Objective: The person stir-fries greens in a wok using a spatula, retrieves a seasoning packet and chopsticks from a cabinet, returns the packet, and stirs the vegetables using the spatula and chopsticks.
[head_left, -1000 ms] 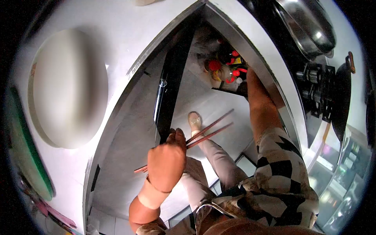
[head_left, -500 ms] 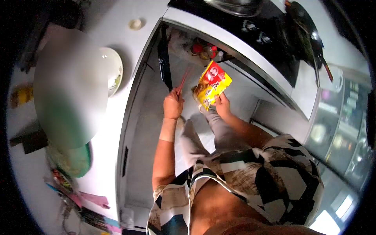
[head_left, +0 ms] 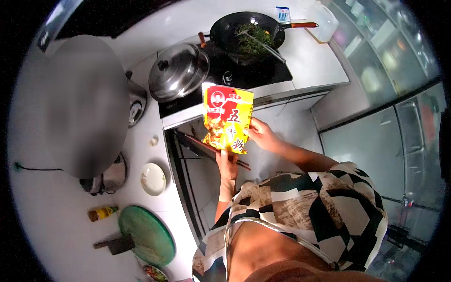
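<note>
A red and yellow five-spice powder packet (head_left: 228, 117) is held up in front of me, its printed face toward me. My right hand (head_left: 263, 135) pinches its right edge. At the lower edge, my left hand (head_left: 228, 164) has its thumb against the packet and also grips dark chopsticks (head_left: 197, 142), which run slantwise behind the packet. The fingers of my left hand are partly hidden. Beyond the packet, a wok (head_left: 225, 35) on the stove holds chopped greens (head_left: 252, 41) with a metal spatula (head_left: 268, 45) resting in them.
A steel domed lid (head_left: 181, 70) rests on the left of the stove (head_left: 216, 70). On the left counter are a white dish (head_left: 153, 179), a green cutting board (head_left: 146, 235), a cleaver (head_left: 115, 245) and a yellow-labelled bottle (head_left: 103, 213). A plastic jug (head_left: 322, 22) stands behind the wok handle.
The packet has come up closer to my view and turned its front to me. My left hand, with the chopsticks, has moved right to the packet's bottom. My view has tilted up to the stove.
</note>
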### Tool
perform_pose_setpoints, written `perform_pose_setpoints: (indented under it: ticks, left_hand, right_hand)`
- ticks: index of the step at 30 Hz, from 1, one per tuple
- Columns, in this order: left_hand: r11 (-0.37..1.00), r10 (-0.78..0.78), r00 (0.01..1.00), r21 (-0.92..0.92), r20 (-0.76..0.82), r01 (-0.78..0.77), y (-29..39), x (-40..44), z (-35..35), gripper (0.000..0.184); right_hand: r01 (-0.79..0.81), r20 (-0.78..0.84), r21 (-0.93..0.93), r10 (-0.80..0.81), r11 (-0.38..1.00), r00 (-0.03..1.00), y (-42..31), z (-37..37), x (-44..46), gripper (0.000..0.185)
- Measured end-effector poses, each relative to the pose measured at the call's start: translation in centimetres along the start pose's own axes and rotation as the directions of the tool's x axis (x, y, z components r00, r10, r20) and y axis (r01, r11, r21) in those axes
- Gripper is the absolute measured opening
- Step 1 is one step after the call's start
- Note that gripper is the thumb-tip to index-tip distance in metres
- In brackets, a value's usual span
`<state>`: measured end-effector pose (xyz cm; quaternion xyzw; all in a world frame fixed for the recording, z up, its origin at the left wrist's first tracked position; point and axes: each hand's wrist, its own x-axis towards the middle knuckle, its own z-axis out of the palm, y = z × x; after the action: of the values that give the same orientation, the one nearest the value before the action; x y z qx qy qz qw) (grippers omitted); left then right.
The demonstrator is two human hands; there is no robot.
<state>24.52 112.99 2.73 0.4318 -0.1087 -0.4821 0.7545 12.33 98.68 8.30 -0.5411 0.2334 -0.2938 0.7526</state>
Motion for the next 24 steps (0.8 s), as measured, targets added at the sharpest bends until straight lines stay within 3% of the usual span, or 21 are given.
perform_pose_setpoints:
  ticks: [2,6,8,10,14,16,19,20,21,22,23,24]
  left_hand:
    - [0.997,0.042,0.998,0.059,0.055,-0.045,1.9,1.2,2.4,0.053]
    - [0.988,0.130,0.990,0.074,0.055,-0.134,1.0,2.5,2.5,0.052]
    - [0.986,0.134,0.982,0.082,0.130,-0.146,0.5,3.2,1.3,0.052]
    - [0.979,0.166,0.984,0.107,0.059,-0.171,1.7,3.3,3.1,0.053]
    - [0.976,0.214,0.973,0.027,0.082,-0.217,0.9,4.2,3.2,0.050]
    - [0.955,0.288,0.952,0.036,0.106,-0.293,0.5,4.6,3.1,0.048]
    - [0.960,0.280,0.956,-0.025,0.087,-0.279,0.7,4.7,2.5,0.042]
    - [0.961,0.277,0.959,-0.008,0.051,-0.277,1.3,4.5,2.9,0.043]
    - [0.958,0.287,0.957,0.019,0.037,-0.288,1.7,4.6,2.7,0.042]
    - [0.952,0.300,0.954,0.050,0.026,-0.301,2.3,4.9,2.4,0.041]
    - [0.934,0.350,0.937,0.073,0.000,-0.349,3.2,5.2,2.8,0.038]
    - [0.927,0.366,0.931,0.102,-0.022,-0.362,4.0,5.8,2.5,0.036]
  right_hand:
    - [0.188,0.032,-0.002,-0.188,0.982,0.982,0.9,-0.4,0.9,0.015]
    - [0.299,-0.069,0.061,-0.295,0.952,0.953,1.5,-0.3,1.0,0.022]
    - [0.334,-0.118,0.079,-0.324,0.939,0.939,1.9,-0.3,0.8,0.021]
    - [0.250,-0.124,0.067,-0.241,0.966,0.963,0.0,-1.1,2.3,0.015]
    - [0.365,-0.141,0.056,-0.354,0.929,0.924,0.3,-1.4,3.7,0.014]
    - [0.324,-0.136,0.049,-0.315,0.945,0.939,1.6,-1.6,4.3,0.018]
    - [0.169,-0.039,-0.080,-0.172,0.982,0.984,-0.3,-0.3,3.4,0.034]
    - [0.179,-0.025,-0.066,-0.180,0.982,0.983,0.0,-0.4,3.8,0.029]
    - [0.316,0.002,-0.353,-0.337,0.881,0.941,0.8,-1.7,4.5,0.027]
    - [0.418,0.071,-0.600,-0.475,0.682,0.877,1.7,-3.1,5.2,0.026]
    - [0.419,0.016,-0.634,-0.531,0.649,0.847,-0.1,-2.8,4.2,0.028]
    - [0.307,-0.016,-0.839,-0.584,0.450,0.812,-0.1,-3.6,3.8,0.035]
